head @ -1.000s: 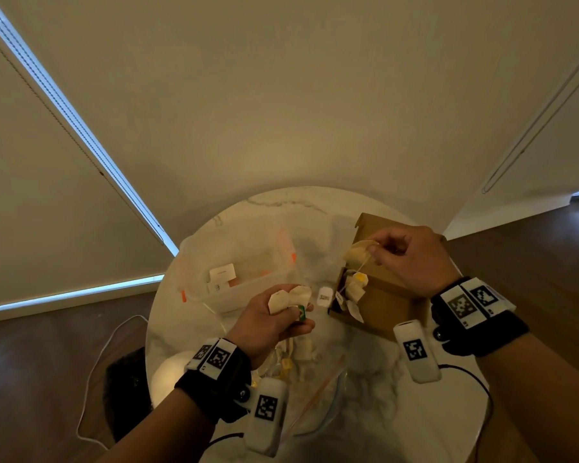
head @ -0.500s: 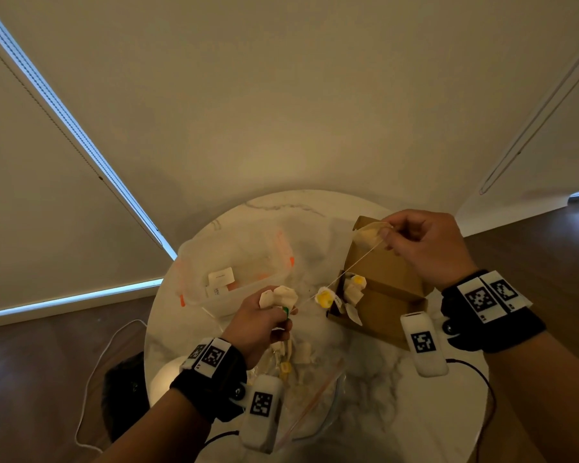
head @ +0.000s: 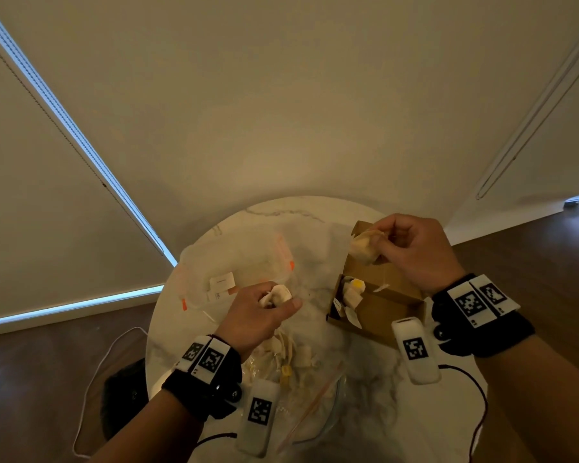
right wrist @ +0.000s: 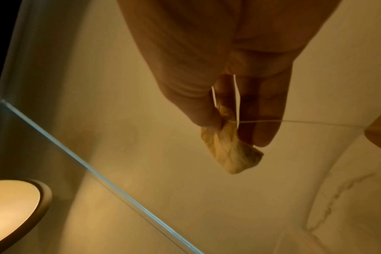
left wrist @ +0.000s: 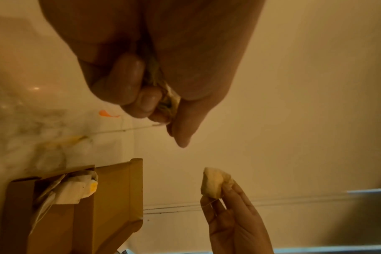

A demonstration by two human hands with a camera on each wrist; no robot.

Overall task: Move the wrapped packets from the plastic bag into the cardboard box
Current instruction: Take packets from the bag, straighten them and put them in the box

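Observation:
My right hand (head: 381,240) pinches a tan packet (head: 365,245) above the far end of the open cardboard box (head: 388,315). In the right wrist view the packet (right wrist: 230,153) hangs from the fingertips and its string (right wrist: 272,121) runs off to the right. Several packets (head: 351,294) lie in the box's left end, one with a yellow tag. My left hand (head: 281,302) grips a pale packet (head: 279,294) above the table, left of the box; the left wrist view shows that packet (left wrist: 170,101) squeezed between fingers and thumb. Near the front, the clear plastic bag (head: 315,396) holds several packets (head: 288,352).
All of it sits on a round marble table (head: 365,412) against a pale wall. A clear plastic container with orange clips (head: 234,272) stands at the back left. A white cable (head: 94,379) trails on the wooden floor to the left. A lit round lamp (right wrist: 13,206) shows in the right wrist view.
My right hand has lifted its packet up and back over the box's far end. The yellow tag that dangled on a string between the hands no longer hangs there. The left hand shifted slightly.

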